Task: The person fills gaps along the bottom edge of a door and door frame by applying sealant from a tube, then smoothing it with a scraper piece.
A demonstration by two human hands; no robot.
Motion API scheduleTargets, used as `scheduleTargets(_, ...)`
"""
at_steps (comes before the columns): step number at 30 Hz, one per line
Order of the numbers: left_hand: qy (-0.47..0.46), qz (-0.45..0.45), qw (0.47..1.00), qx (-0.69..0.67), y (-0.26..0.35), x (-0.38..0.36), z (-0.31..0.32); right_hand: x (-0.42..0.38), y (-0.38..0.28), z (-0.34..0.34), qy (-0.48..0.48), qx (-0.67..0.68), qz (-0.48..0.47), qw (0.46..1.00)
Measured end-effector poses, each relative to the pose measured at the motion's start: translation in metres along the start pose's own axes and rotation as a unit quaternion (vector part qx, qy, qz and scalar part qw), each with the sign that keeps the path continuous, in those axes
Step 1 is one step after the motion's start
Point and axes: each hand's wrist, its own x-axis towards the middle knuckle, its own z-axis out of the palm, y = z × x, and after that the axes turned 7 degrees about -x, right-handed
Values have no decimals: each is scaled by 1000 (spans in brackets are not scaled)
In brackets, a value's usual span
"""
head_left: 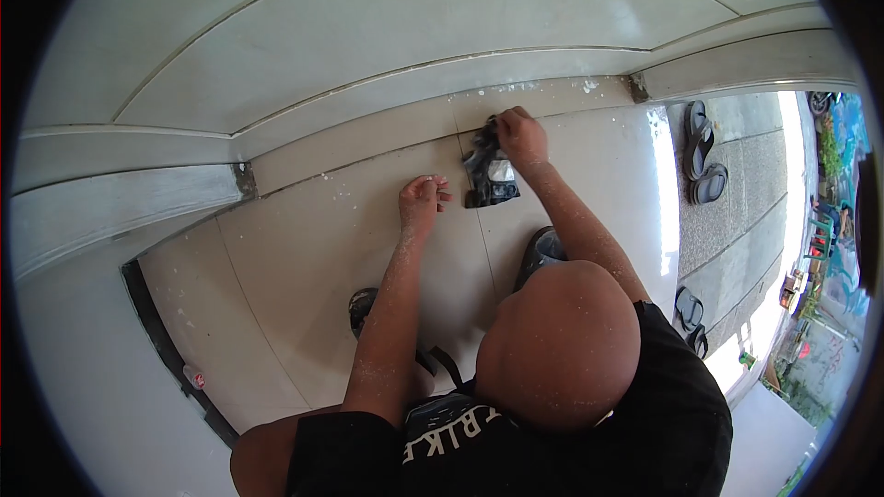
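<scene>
the tiled floor (322, 248) meets the pale wall (368, 27) at a grouted joint. the right hand (522, 136) pinches a crumpled dark bag (488, 175) at that joint, so its mouth hangs toward the floor. the left hand (422, 202) hovers just beside it, fingers curled, holding nothing visible.

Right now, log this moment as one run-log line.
left hand: fingers curled, on floor tile | right hand: grips dark crumpled bag at the wall base | sandals: by doorway
</scene>
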Motion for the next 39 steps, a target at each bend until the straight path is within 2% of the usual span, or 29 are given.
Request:
scheduleTargets(3, 4, -23, 1000, -6, 4, 2, 0, 9, 65, -29, 32, -64, 105, 992)
scheduleTargets(6, 13, -22, 1000, -11, 5, 2, 3, 11, 71, -31, 50, -98, 154, 982)
scheduleTargets(8, 13, -18, 1000, -8, 2, 2, 6, 10, 46, -16, 78, -73, 124, 986)
scheduleTargets(12, 12, -4, 999, 33, 4, -2, 8, 0, -12, 10, 10, -85, -10, 996)
scheduleTargets(16, 8, -8, 999, 52, -1, 3, 5, -11, -32, 0, 26, -91, -36, 995)
scheduleTargets(18, 17, 11, 998, 64, -3, 4, 7, -11, -29, -3, 32, -91, -39, 995)
scheduleTargets(20, 13, 9, 997, 71, -3, 1, 5, -4, -17, -6, -42, -98, -48, 993)
scheduleTargets(23, 15, -8, 997, 71, 1, 2, 5, 7, 25, -21, -59, -140, -28, 988)
scheduleTargets(25, 17, -19, 998, 61, 4, 2, 6, 11, 77, -37, -1, -130, 54, 990)
scheduleTargets(26, 26, -25, 998, 58, 7, 1, 7, 16, 109, -47, -6, -162, 117, 980)
scheduleTargets(28, 33, -31, 997, 56, 9, 4, 9, 23, 163, -68, 54, -184, 207, 959)
scheduleTargets(31, 37, -28, 997, 67, 3, 1, 10, 31, 182, -75, 66, -199, 249, 945)
scheduleTargets(33, 46, 0, 996, 77, 4, 0, 16, 26, 157, -59, 84, -143, 204, 965)
scheduleTargets(35, 44, -6, 996, 79, 4, 1, 15, 14, 126, -52, 28, -150, 163, 975)
scheduleTargets(36, 48, -16, 995, 80, 4, 1, 14, 9, 115, -56, 30, -150, 166, 974)
scheduleTargets(38, 46, -24, 995, 84, 6, 3, 13, 1, 104, -69, 58, -257, 123, 957)
scheduleTargets(39, 45, -31, 995, 88, 8, 3, 13, -1, 104, -78, 53, -268, 127, 953)
